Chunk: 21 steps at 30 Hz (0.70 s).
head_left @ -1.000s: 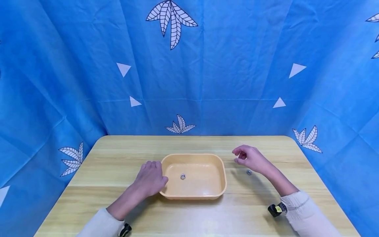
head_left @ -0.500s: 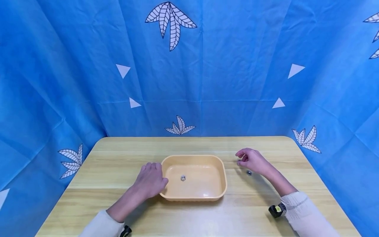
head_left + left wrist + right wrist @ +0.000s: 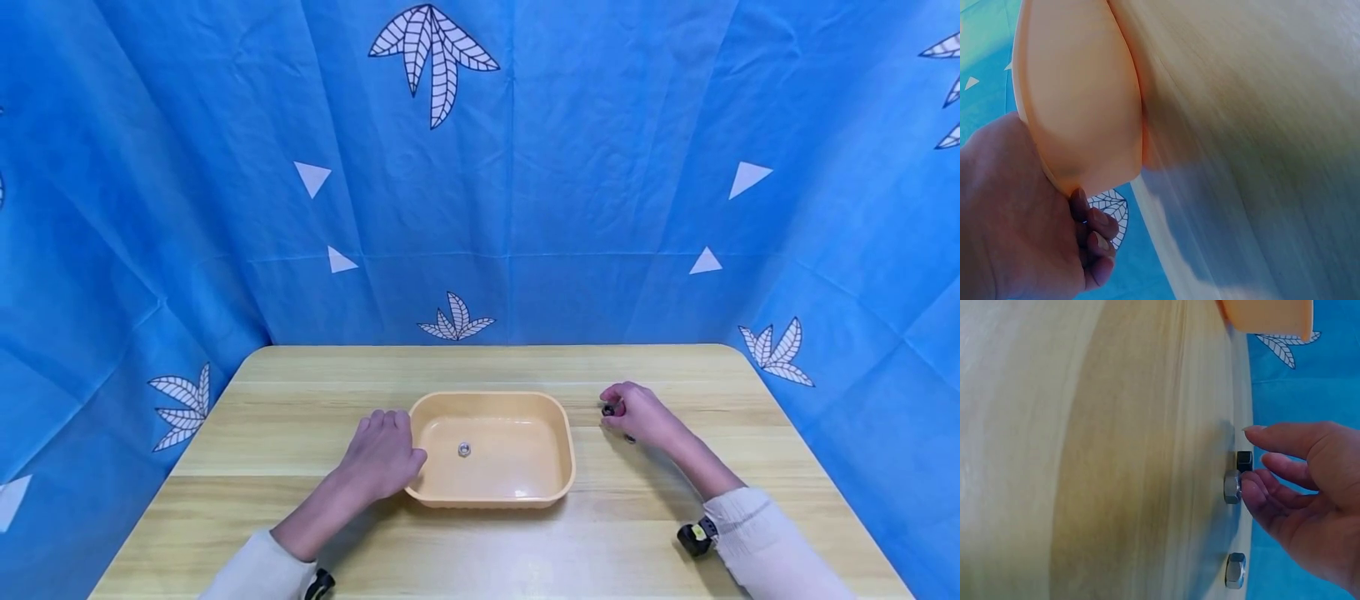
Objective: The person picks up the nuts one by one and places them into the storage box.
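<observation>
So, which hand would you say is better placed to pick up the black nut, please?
The right hand, I'd judge: its fingertips are right by the black nut, while the left hand is farther away, gripping the left end of the tray.

No text, label, brand, number or sign can be read

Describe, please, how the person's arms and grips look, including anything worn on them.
The left grip and right grip are ungloved. A whitish fabric left sleeve and matching right sleeve partly cover the forearms. A black, yellow-marked device shows by the right cuff, a similar left device by the other.
</observation>
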### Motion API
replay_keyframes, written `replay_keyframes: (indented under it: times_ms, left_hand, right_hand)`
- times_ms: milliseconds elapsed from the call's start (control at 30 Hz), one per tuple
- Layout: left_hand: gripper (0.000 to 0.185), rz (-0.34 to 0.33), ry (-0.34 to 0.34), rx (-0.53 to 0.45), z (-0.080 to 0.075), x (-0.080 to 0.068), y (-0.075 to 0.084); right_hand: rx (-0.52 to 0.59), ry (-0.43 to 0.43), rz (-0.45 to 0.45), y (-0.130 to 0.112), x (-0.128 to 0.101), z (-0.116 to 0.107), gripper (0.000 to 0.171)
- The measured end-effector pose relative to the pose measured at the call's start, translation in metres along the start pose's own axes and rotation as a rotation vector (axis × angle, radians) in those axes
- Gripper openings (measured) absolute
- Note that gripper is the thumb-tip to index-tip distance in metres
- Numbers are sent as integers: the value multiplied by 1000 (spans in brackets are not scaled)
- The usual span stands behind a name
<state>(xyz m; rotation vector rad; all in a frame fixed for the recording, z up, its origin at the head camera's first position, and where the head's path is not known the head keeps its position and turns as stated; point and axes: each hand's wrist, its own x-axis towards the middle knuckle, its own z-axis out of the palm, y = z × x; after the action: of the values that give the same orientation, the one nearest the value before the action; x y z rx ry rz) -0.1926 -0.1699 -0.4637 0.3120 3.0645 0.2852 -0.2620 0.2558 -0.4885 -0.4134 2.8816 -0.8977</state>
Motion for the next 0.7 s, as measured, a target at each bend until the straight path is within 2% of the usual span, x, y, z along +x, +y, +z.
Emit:
replay_keyframes:
  times_ms: [167, 300, 700]
  left_hand:
    - [32, -3, -4, -1, 0, -1, -1]
    - [32, -8, -2, -3, 0, -2, -1]
    - [31, -4, 9, -10, 1, -1, -2]
  right_hand:
    - [-24, -1, -14, 3, 2, 4, 42]
    - [10, -26, 23, 3, 4, 4, 41]
    - [16, -5, 28, 5, 4, 4, 27]
